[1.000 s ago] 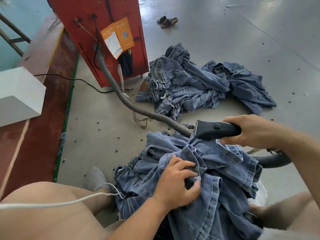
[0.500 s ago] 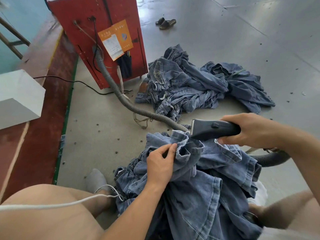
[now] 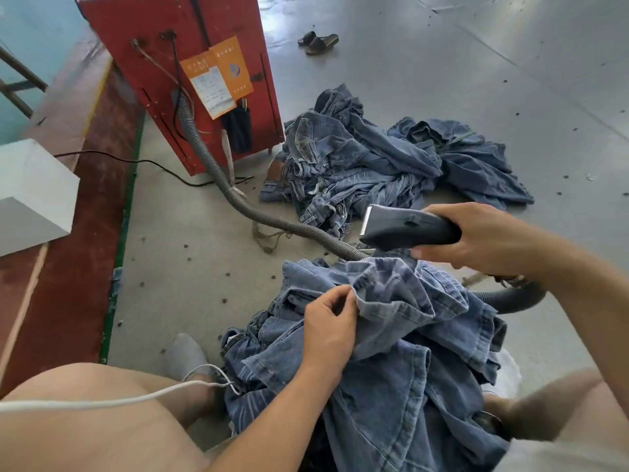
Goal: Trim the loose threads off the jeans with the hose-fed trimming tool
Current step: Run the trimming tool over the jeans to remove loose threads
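The left hand (image 3: 328, 327) pinches a hem fold of the jeans (image 3: 401, 352) on the lap. The right hand (image 3: 476, 238) grips the trimming tool (image 3: 408, 228), raised clear of the denim. Trimming appears unfinished; the floor pile (image 3: 374, 161) is of unknown status.

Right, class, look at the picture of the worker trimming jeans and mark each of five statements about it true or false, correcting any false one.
1. The right hand grips the trimming tool. True.
2. The tool's blade is pressed into the jeans on the lap. False: the tool is held above them, clear of the cloth.
3. The left hand pinches a fold of the jeans. True.
4. The ribbed hose runs to a blue cabinet. False: it runs to the red cabinet.
5. A second heap of jeans lies on the floor beyond the tool. True.
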The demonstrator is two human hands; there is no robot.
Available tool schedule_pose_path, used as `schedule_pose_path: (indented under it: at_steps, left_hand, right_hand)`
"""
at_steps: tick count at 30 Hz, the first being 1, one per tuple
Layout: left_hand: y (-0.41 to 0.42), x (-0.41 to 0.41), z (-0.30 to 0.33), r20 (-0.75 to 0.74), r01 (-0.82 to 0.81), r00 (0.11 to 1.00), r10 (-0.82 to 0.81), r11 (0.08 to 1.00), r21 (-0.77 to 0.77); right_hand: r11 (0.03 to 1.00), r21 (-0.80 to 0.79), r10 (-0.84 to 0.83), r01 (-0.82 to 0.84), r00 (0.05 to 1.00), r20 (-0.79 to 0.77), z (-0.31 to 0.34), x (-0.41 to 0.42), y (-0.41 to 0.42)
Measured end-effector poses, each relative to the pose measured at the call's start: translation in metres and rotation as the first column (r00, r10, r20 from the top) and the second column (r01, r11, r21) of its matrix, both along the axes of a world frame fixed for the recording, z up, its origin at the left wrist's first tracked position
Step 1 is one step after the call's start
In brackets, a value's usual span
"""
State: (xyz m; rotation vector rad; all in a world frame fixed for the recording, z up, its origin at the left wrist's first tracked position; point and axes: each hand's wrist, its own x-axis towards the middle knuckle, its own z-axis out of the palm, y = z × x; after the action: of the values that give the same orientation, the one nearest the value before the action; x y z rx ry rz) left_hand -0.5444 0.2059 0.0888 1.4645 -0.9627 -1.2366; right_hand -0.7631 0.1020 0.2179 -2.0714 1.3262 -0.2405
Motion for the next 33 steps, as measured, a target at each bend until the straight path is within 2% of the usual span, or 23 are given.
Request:
schedule_pose_path:
  at_steps: [2,4,8,12,14,17,20,23,25,28,31,33]
  left_hand:
    - [-0.006,0.004,0.0,-0.026,-0.12,0.992,0.12,0.993,0.015]
    - [-0.009,0.004,0.002,-0.065,-0.158,0.985,0.157,0.987,-0.012]
    - [-0.004,-0.002,0.001,-0.092,-0.003,0.996,-0.002,0.998,-0.063]
    - [-0.007,0.002,0.001,-0.099,0.042,0.994,-0.051,0.995,-0.09]
    - [-0.009,0.005,0.001,-0.101,0.027,0.994,-0.034,0.997,-0.071]
    - [-0.012,0.008,0.002,-0.106,-0.013,0.994,0.009,0.999,-0.033]
    - [-0.011,0.007,0.002,-0.082,0.057,0.995,-0.062,0.997,-0.056]
    - [-0.005,0.0,-0.001,-0.028,0.135,0.99,-0.136,0.99,-0.037]
    - [-0.004,-0.002,-0.002,-0.025,0.138,0.99,-0.139,0.99,-0.037]
    - [-0.009,0.003,0.003,-0.056,0.051,0.997,-0.054,0.997,-0.054]
    - [-0.018,0.009,0.008,-0.099,-0.08,0.992,0.076,0.996,-0.038]
    - [-0.025,0.012,0.01,-0.121,-0.164,0.98,0.16,0.986,-0.03]
  right_hand:
    - [0.997,0.054,0.062,-0.061,0.998,-0.017,0.004,-0.008,0.002]
    - [0.986,0.09,0.147,-0.139,0.985,-0.095,0.003,-0.005,0.009]
    - [0.978,0.061,0.207,-0.2,0.965,-0.162,-0.012,0.014,0.016]
    - [0.997,-0.075,0.023,-0.028,0.998,-0.066,-0.013,0.012,0.007]
    - [0.998,-0.058,-0.034,0.034,0.999,-0.007,-0.007,0.002,0.003]
    - [0.999,0.034,0.035,-0.034,0.999,-0.036,0.002,-0.008,0.003]
    - [0.985,0.096,0.159,-0.147,0.979,-0.13,-0.005,0.004,0.013]
    - [0.976,0.036,0.216,-0.213,0.971,-0.1,-0.013,0.019,0.019]
    - [0.989,-0.051,0.138,-0.141,0.989,-0.057,-0.008,0.017,0.013]
    - [0.999,-0.05,-0.006,0.006,1.0,0.005,0.003,-0.003,0.002]
    - [1.0,0.002,-0.012,0.012,1.0,0.004,0.005,-0.015,0.001]
    - [1.0,-0.019,0.007,-0.008,0.999,-0.049,0.002,-0.011,0.005]
